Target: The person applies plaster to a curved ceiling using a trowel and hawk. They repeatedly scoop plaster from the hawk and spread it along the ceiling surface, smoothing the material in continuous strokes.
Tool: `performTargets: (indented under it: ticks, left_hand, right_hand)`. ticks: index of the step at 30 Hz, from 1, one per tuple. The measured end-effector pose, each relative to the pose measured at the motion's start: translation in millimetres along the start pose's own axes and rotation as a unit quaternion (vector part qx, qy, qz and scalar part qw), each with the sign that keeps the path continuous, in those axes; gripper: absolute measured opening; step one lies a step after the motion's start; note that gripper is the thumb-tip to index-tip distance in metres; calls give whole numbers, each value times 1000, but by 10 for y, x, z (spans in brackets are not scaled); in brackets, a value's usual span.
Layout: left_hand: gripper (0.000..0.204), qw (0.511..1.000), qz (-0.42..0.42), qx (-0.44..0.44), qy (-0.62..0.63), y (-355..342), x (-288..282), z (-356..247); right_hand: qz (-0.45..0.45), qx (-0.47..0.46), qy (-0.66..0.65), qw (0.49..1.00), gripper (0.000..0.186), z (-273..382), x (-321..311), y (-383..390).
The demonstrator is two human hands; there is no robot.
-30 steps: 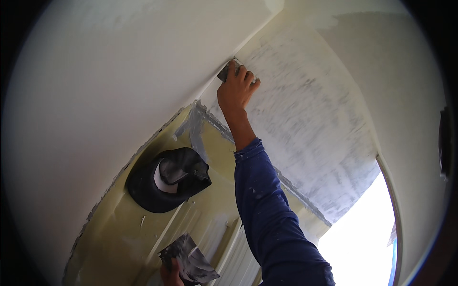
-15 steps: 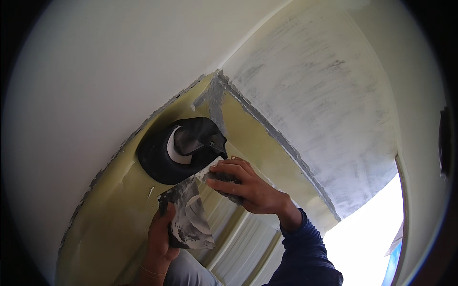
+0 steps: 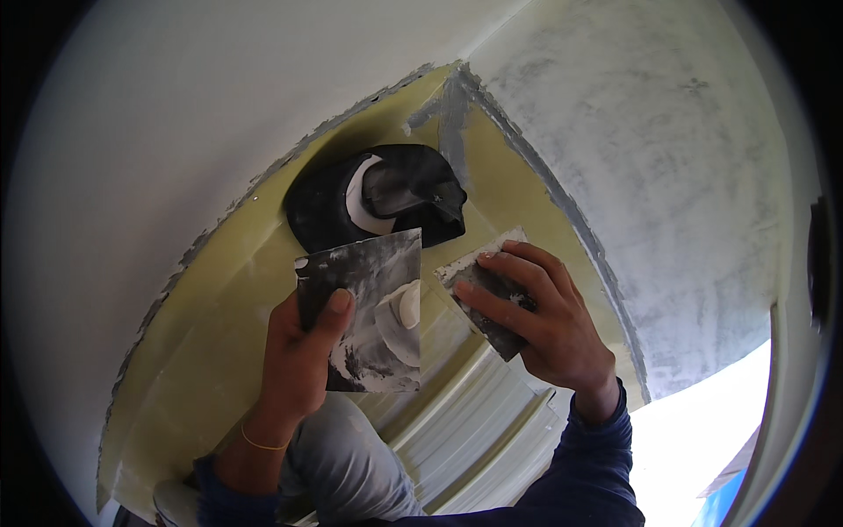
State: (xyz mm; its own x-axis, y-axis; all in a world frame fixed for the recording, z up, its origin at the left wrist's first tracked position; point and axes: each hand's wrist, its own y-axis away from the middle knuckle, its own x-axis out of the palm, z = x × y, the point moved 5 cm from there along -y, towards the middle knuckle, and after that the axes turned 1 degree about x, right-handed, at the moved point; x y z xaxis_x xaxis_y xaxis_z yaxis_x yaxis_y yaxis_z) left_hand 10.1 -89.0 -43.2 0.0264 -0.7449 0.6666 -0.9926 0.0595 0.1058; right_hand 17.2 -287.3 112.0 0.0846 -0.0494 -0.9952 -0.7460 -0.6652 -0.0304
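Note:
My left hand (image 3: pixel 294 360) grips a flat, dark rectangular board (image 3: pixel 364 263) by its left edge, with the thumb lying on its face. Whitish smears cover that face, and a lump of pale filler (image 3: pixel 409 307) sits near the board's right edge. In my right hand (image 3: pixel 566 329) is a smaller dark spreader (image 3: pixel 494 281), its upper edge coated with whitish filler. The fingers lie across it; the thumb's grip is partly hidden. A small gap separates the spreader from the board.
A black cap (image 3: pixel 325 206) rests on the yellowish surface (image 3: pixel 211 307) beyond the board. Grey filler seams (image 3: pixel 584 233) border this surface. A pale wall (image 3: pixel 176 105) rises at left, a patchy grey-white panel (image 3: pixel 650 176) at right. My knee (image 3: pixel 351 465) is below, beside ribbed panels (image 3: pixel 479 422).
The spreader has moved right, away from the board. The board has risen and turned more upright, showing the filler lump. The view has shifted, so the cap appears higher.

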Motion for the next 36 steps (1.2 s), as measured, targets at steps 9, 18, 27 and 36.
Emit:
performTargets:
  ticks: [9,18,27,36]
  left_hand:
    - [36,978,-82,138,-130,-142,22,-398]
    - [63,974,-191,-2,123,172,-407,404]
    - [49,990,-97,-105,2,737,-272,1060]
    - [49,994,-94,-41,-44,668,-286,1012]
  right_hand:
    - [96,-79,-36,992,77,252,91,-226]
    - [-220,137,44,965,45,-1092,-1036,-850]
    - [-409,273,422,761,58,-2056,-2403,-1945]
    - [-408,302,476,718,58,-2333,-2555,-2324]
